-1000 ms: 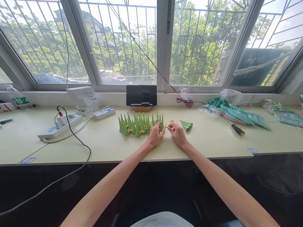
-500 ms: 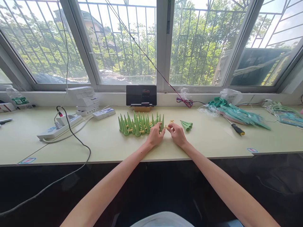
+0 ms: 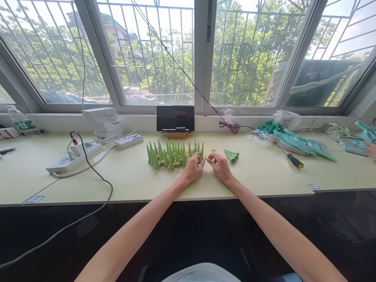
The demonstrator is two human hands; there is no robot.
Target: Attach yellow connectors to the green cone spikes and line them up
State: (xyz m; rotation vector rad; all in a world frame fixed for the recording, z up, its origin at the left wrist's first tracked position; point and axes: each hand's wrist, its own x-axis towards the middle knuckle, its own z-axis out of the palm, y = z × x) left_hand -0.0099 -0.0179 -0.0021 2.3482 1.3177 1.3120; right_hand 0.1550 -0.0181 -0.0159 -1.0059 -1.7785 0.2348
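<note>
Many green cones (image 3: pixel 171 158) stand upright in a cluster on the table, with small yellow pieces (image 3: pixel 177 161) among them near their bases. At the right end of the cluster, my left hand (image 3: pixel 193 167) is closed around the lower part of one green cone (image 3: pixel 202 150); its fingers partly hide the cone. Just right of it, my right hand (image 3: pixel 219 166) pinches a small yellow piece (image 3: pixel 206 158) that points towards that cone. Whether the piece touches the cone I cannot tell. Behind my right hand lie a few more yellow pieces (image 3: pixel 213 150).
Several green cones (image 3: pixel 231 155) lie on their sides at the right. Farther right are a screwdriver (image 3: pixel 295 161) and teal packets (image 3: pixel 302 143). A power strip (image 3: pixel 75 157) and boxes (image 3: pixel 102 123) stand left. Another person's hand (image 3: pixel 371 150) shows at the right edge.
My two hands look unchanged in place and grip. At the far right, another person's hand has come into view along with a raised teal item.
</note>
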